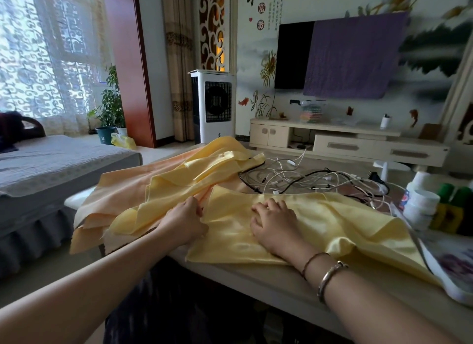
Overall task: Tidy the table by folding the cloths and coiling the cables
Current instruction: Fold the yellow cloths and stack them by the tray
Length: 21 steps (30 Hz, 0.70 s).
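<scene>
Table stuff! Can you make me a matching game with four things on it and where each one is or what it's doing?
Things:
1. right hand
2. left hand
3. cables
4. white bottles

States:
A. tangled behind the cloths
B. standing at the table's right end
C. pressed flat on the yellow cloth
D. pinching that cloth's left edge

Pairs: 1-C, 2-D, 3-A, 4-B
</scene>
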### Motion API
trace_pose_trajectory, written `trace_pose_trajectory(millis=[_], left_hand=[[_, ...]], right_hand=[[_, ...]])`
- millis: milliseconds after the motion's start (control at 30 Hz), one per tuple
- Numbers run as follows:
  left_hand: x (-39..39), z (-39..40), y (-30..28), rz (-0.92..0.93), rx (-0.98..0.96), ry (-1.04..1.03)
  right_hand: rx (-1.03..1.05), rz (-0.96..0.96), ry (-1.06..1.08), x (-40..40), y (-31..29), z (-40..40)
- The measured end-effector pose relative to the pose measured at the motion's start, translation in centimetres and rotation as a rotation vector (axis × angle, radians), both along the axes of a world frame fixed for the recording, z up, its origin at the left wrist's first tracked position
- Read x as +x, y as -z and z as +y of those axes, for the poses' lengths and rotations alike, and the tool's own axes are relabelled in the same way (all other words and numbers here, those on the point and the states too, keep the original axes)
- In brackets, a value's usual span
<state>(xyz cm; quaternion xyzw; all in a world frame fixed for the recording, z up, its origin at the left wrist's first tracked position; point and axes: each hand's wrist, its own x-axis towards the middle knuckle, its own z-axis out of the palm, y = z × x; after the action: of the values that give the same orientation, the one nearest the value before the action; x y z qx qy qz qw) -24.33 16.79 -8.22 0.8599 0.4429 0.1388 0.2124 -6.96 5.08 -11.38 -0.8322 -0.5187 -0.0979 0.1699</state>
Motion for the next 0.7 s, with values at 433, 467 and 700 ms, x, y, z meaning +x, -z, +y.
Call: trace_pose_trajectory(millis=[433,467,700], left_hand=[[9.5,-9.7,0.2,-0.157,0.253,0.596],[10.5,-10.4,0.4,-0.139,0.248,0.590],[14.8,-12.4,1.9,-0.007,0.268,0.536]], right_hand=[[0.094,0.030,0.052,4.4,-5.6,-13.5],[0.070,0.024,0.104,5.1,-5.6,-15.2],[-0.109,0.053,0.280,8.6,-4.9,-20.9]])
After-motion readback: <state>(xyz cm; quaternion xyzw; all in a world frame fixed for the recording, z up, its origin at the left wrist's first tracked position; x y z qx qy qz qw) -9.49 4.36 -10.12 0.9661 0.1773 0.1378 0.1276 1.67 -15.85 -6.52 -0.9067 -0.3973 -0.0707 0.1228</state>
